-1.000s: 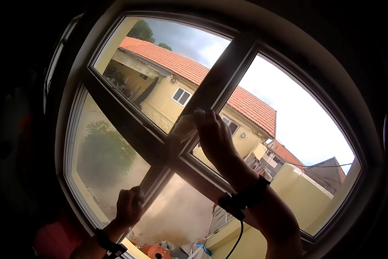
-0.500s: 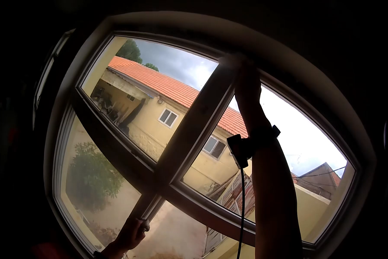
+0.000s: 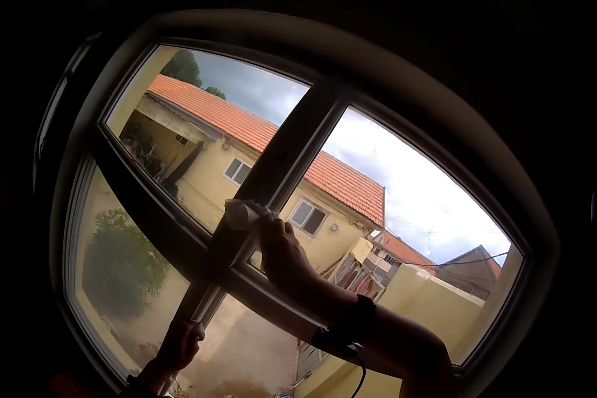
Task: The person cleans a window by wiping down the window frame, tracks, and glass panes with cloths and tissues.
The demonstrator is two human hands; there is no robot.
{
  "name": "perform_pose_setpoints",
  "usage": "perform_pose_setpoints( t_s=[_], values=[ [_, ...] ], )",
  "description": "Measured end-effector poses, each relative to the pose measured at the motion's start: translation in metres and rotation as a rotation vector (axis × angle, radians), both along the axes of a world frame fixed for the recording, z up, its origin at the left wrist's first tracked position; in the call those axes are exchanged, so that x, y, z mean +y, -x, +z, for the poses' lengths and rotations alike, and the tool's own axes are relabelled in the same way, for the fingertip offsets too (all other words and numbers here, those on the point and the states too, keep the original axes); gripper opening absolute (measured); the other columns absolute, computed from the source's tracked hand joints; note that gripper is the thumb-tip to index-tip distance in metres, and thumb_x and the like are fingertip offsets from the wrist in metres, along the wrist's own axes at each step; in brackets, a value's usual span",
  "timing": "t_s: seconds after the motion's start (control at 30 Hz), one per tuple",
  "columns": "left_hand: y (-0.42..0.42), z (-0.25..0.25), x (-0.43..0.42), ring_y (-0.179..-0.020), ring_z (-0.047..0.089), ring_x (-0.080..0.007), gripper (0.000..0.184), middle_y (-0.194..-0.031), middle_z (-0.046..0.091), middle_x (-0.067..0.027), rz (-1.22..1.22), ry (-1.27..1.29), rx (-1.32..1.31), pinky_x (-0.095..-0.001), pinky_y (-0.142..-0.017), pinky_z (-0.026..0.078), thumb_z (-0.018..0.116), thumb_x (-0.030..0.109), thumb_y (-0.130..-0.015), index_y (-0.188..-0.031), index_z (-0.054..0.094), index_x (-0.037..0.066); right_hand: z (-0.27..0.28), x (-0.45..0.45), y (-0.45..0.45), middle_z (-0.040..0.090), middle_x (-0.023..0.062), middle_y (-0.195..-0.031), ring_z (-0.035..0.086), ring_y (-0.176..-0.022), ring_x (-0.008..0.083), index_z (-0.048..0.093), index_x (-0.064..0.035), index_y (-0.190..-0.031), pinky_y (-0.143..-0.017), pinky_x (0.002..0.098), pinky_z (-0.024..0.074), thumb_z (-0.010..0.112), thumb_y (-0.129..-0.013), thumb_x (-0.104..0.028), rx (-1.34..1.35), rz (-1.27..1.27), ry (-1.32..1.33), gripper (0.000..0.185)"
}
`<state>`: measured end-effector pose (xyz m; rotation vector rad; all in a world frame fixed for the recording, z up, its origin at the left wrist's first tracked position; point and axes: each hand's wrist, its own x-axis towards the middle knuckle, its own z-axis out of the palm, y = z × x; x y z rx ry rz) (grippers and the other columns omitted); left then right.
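My right hand [image 3: 284, 251] is closed on a crumpled white cloth or wad of tissue [image 3: 240, 215]; which of the two I cannot tell. It presses this wad against the dark upright bar of the window frame [image 3: 298, 142], just above where the bars cross. Lower down, my left hand [image 3: 181, 343] is wrapped around the lower upright bar, its thumb at the bar's edge. Shadow hides part of its fingers. A dark band with a small box and a black cable [image 3: 341, 339] sits on my right forearm.
Glass panes fill the window around the bars. The lower left pane [image 3: 122, 265] looks hazy. Outside are a yellow building [image 3: 209, 189] with an orange tiled roof [image 3: 212, 109], a bush and a yellow wall [image 3: 431, 305]. The surrounding wall indoors is very dark.
My right hand has come down along the upright bar with the white wad, from the top of the frame to just above the crossing. My left hand keeps its grip; the view has shifted slightly.
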<state>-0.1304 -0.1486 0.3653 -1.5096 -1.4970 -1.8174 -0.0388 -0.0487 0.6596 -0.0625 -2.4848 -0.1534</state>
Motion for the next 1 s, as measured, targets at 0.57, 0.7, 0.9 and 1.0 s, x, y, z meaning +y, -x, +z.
perform_pose_setpoints(
  t_s=[0.57, 0.7, 0.9, 1.0],
  values=[
    [-0.020, 0.013, -0.001, -0.078, 0.052, -0.0334, 0.014, -0.083, 0.052, -0.0148, 0.157, -0.067, -0.022, -0.0393, -0.072, 0.044, 0.047, -0.005, -0.077, -0.087, 0.048, 0.003, -0.013, -0.014, -0.144, 0.056, 0.0172, -0.091, 0.057, -0.092, 0.0344, 0.057, -0.0013, -0.113, -0.079, 0.0401, 0.0504, 0.064, -0.074, 0.000, -0.411, -0.166, -0.164, 0.040],
    [-0.014, 0.009, 0.002, -0.077, 0.051, -0.0289, 0.013, -0.083, 0.052, -0.0135, 0.035, -0.062, -0.076, -0.0371, -0.072, 0.043, 0.048, -0.001, -0.079, -0.090, 0.050, 0.003, -0.010, -0.018, -0.239, 0.056, 0.0166, -0.090, 0.057, -0.087, 0.0354, 0.059, -0.0045, -0.110, -0.076, 0.0423, 0.0507, 0.065, -0.073, -0.001, -0.435, -0.400, -0.145, 0.037],
    [-0.004, 0.001, -0.004, -0.081, 0.052, -0.0283, 0.013, -0.087, 0.051, -0.0132, -0.022, -0.028, -0.056, -0.0368, -0.074, 0.043, 0.049, 0.006, -0.081, -0.093, 0.052, 0.004, -0.023, -0.017, -0.283, 0.056, 0.0191, -0.081, 0.058, -0.078, 0.0373, 0.062, -0.0020, -0.098, -0.069, 0.0430, 0.0500, 0.060, -0.076, 0.000, -0.284, -0.516, -0.079, 0.022],
    [0.000, -0.011, 0.002, -0.084, 0.052, -0.0277, 0.019, -0.090, 0.052, -0.0123, -0.024, 0.022, -0.071, -0.0359, -0.077, 0.043, 0.051, 0.008, -0.079, -0.097, 0.053, 0.003, -0.036, -0.031, -0.235, 0.055, 0.0191, -0.083, 0.056, -0.081, 0.0376, 0.060, 0.0000, -0.092, -0.070, 0.0439, 0.0489, 0.057, -0.077, 0.001, -0.134, -0.518, -0.136, 0.015]
  ],
)
